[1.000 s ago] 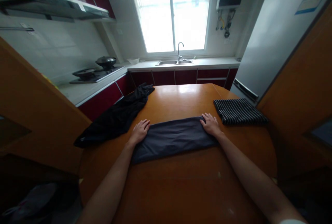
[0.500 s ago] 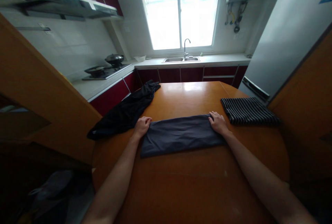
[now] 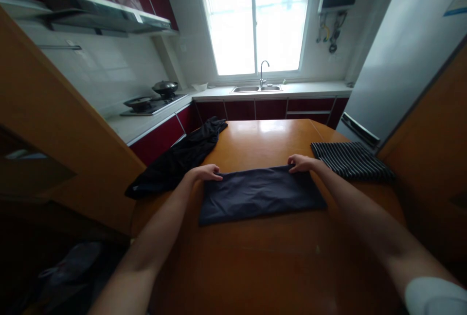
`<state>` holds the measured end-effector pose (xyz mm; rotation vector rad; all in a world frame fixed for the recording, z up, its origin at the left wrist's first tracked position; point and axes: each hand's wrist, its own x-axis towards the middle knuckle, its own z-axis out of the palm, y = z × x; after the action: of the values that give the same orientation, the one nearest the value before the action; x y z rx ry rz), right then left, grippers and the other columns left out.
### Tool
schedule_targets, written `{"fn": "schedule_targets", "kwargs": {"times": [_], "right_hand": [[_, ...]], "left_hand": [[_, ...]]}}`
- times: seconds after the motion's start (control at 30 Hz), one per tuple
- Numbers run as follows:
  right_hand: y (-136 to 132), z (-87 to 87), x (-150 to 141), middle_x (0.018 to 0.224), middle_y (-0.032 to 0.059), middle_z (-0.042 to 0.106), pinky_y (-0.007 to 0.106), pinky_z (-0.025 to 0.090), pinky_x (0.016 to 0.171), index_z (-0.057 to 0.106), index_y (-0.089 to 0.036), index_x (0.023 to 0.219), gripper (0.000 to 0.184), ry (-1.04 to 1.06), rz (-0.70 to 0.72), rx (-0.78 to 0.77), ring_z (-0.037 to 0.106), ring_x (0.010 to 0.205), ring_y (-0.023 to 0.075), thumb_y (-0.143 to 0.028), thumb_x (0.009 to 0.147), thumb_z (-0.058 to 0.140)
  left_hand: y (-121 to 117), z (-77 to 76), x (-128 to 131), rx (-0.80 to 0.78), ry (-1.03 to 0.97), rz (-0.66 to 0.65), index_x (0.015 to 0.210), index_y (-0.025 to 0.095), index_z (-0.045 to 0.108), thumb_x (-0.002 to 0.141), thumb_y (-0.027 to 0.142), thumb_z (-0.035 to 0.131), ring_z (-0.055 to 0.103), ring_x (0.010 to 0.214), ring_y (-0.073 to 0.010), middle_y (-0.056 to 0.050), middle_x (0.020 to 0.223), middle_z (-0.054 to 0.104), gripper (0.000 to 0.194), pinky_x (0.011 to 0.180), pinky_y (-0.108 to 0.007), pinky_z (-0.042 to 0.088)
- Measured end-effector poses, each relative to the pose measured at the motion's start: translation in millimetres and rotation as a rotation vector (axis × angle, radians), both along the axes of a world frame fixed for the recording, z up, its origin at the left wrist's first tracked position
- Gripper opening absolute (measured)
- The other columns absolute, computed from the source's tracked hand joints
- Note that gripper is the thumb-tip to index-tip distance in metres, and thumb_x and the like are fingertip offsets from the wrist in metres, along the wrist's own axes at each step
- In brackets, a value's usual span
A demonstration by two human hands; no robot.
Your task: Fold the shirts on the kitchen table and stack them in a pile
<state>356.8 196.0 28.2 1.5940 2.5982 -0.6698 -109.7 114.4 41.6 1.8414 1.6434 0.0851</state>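
A dark grey-blue folded cloth garment (image 3: 260, 193) lies as a wide rectangle on the wooden table (image 3: 255, 261). At its far left corner, my left hand (image 3: 207, 172) pinches the edge between thumb and fingers. My right hand (image 3: 299, 163) grips the far edge near the right corner in the same way. The garment's near edge rests flat on the tabletop. Its exact kind I cannot make out.
A crumpled black garment (image 3: 178, 159) lies along the table's left side. On the right is a folded black-and-white striped cloth (image 3: 352, 160). Beyond stand a stove with pans (image 3: 164, 89), a sink (image 3: 246, 89) and a fridge (image 3: 397, 57).
Both hands have gone from lying at the garment's far corners to pinching its far edge, wrists raised. The right hand has shifted slightly inward. The view has tilted up a little.
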Motion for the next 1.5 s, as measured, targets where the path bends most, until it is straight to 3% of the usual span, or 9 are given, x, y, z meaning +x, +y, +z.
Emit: {"fn": "schedule_targets", "kwargs": {"times": [0.23, 0.4, 0.57, 0.67, 0.8, 1.0, 1.17, 1.33, 1.5], "right_hand": [[11, 22.2, -7, 0.082, 0.0027, 0.073, 0.025, 0.048, 0.066, 0.075, -0.015, 0.082, 0.03, -0.042, 0.08, -0.211, 0.066, 0.077, 0.0198, -0.037, 0.062, 0.081], [16, 59.9, 2, 0.098, 0.0083, 0.074, 0.026, 0.048, 0.069, 0.075, -0.013, 0.1, 0.042, 0.038, 0.073, -0.132, 0.065, 0.084, 0.0214, -0.038, 0.067, 0.079], [20, 112.4, 24, 0.09, 0.005, 0.074, 0.03, 0.045, 0.076, 0.075, -0.018, 0.096, 0.023, 0.186, 0.115, 0.362, 0.064, 0.083, 0.0214, -0.033, 0.079, 0.07], [5, 125.8, 35, 0.093, 0.0058, 0.072, 0.034, 0.04, 0.085, 0.073, -0.02, 0.091, 0.016, 0.19, 0.188, 0.747, 0.062, 0.089, 0.0227, -0.033, 0.086, 0.066], [-36, 96.3, 43, 0.095, 0.0079, 0.069, 0.043, 0.03, 0.098, 0.068, -0.021, 0.092, 0.013, 0.07, 0.272, 0.962, 0.059, 0.099, 0.0257, -0.029, 0.092, 0.058], [-115, 0.1, 55, 0.098, 0.0078, 0.065, 0.036, 0.036, 0.09, 0.064, -0.02, 0.094, 0.02, 0.021, 0.439, 0.682, 0.058, 0.095, 0.024, -0.009, 0.079, 0.06], [-157, -10.9, 73, 0.1, 0.0065, 0.066, 0.039, 0.039, 0.093, 0.067, -0.023, 0.096, 0.015, 0.115, 0.401, 0.505, 0.058, 0.1, 0.0249, -0.02, 0.082, 0.064], [-139, 7.4, 21, 0.111, 0.0086, 0.069, 0.038, 0.042, 0.098, 0.07, -0.023, 0.107, 0.024, 0.296, 0.249, 0.562, 0.06, 0.106, 0.0242, -0.027, 0.094, 0.05], [-105, -17.3, -91, 0.146, 0.017, 0.052, 0.041, 0.032, 0.113, 0.054, -0.01, 0.14, 0.051, 0.206, -0.005, 0.604, 0.044, 0.137, 0.0276, -0.016, 0.092, 0.04]], "left_hand": [[2, 17.6, 9, -0.049, -0.107, -0.02, 0.079, 0.016, 0.074, 0.05, 0.05, 0.086, 0.065, 0.069, -0.0189, -0.001, 0.075, 0.073, 0.046, 0.061, -0.024, 0.048], [2, 50.2, 10, 0.133, -0.176, 0.011, 0.086, 0.012, 0.078, 0.06, 0.053, 0.08, 0.065, 0.073, -0.02, -0.005, 0.078, 0.074, 0.048, 0.065, -0.026, 0.048], [3, 97.0, 6, 0.799, -0.118, 0.036, 0.091, 0.017, 0.078, 0.074, 0.045, 0.075, 0.066, 0.085, -0.0223, -0.005, 0.089, 0.075, 0.033, 0.079, -0.031, 0.049], [-9, 105.1, 3, 1.041, -0.075, 0.058, 0.095, 0.021, 0.078, 0.083, 0.042, 0.07, 0.065, 0.087, -0.0213, -0.005, 0.093, 0.072, 0.026, 0.082, -0.033, 0.049], [-43, 69.1, 9, 1.132, 0.04, -0.002, 0.098, 0.023, 0.077, 0.092, 0.039, 0.062, 0.064, 0.09, -0.0211, -0.005, 0.095, 0.07, 0.023, 0.083, -0.034, 0.049], [-122, -24.2, 17, 0.992, 0.219, -0.273, 0.101, 0.025, 0.075, 0.101, 0.029, 0.048, 0.062, 0.089, -0.0204, -0.006, 0.092, 0.071, 0.027, 0.083, -0.034, 0.047], [-167, -26.8, 20, 0.886, 0.249, -0.306, 0.104, 0.024, 0.072, 0.099, 0.038, 0.054, 0.063, 0.1, -0.0234, -0.006, 0.105, 0.071, 0.023, 0.092, -0.039, 0.046], [-141, -1.0, 101, 0.871, 0.163, -0.142, 0.135, 0.017, 0.058, 0.104, 0.033, 0.038, 0.054, 0.126, -0.0229, -0.011, 0.137, 0.061, 0.04, 0.108, -0.038, 0.041], [-66, -30.1, 205, 0.73, 0.225, -0.164, 0.151, 0.011, 0.04, 0.099, 0.02, 0.033, 0.034, 0.146, -0.0244, -0.015, 0.156, 0.041, 0.053, 0.119, -0.043, 0.026]]}}
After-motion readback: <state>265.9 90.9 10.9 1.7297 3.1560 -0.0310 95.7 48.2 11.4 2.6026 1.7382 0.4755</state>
